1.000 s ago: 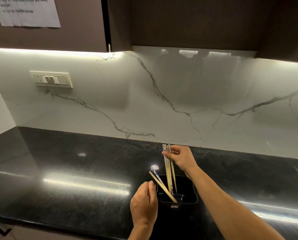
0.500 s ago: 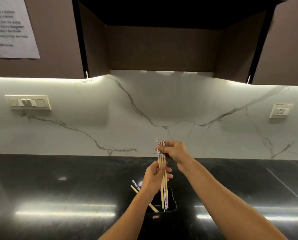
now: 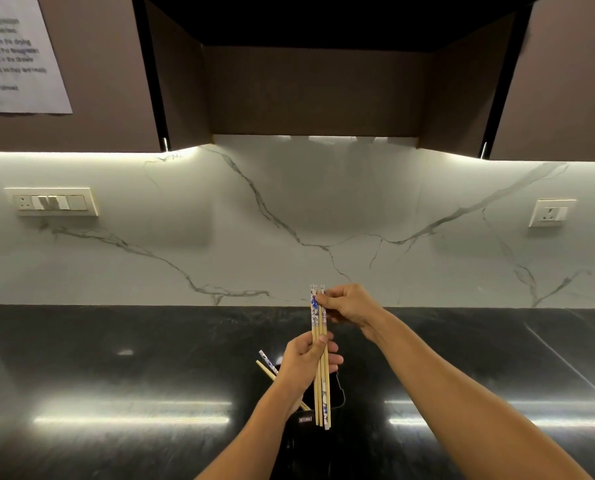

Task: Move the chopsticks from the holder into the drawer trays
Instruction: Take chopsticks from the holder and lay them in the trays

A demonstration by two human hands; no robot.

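A small bunch of wooden chopsticks (image 3: 321, 389) with blue-and-white patterned tops stands upright in the air above a black holder (image 3: 337, 396) on the dark counter. My right hand (image 3: 349, 304) pinches the bunch near its top. My left hand (image 3: 306, 365) grips the same bunch around its middle. Two more chopsticks (image 3: 266, 363) lean to the left out of the holder, partly hidden behind my left hand. No drawer or tray is in view.
The glossy black counter (image 3: 150, 375) runs the full width below a white marble backsplash (image 3: 289, 220). A switch plate (image 3: 51, 201) sits on the wall at left, a socket (image 3: 551, 213) at right. Dark wall cabinets (image 3: 306, 81) hang overhead, with a paper sheet (image 3: 15, 53) taped at left.
My left hand left the holder's rim and closed on the bunch held by my right hand. The bunch has risen clear of the holder. The view tilted upward.
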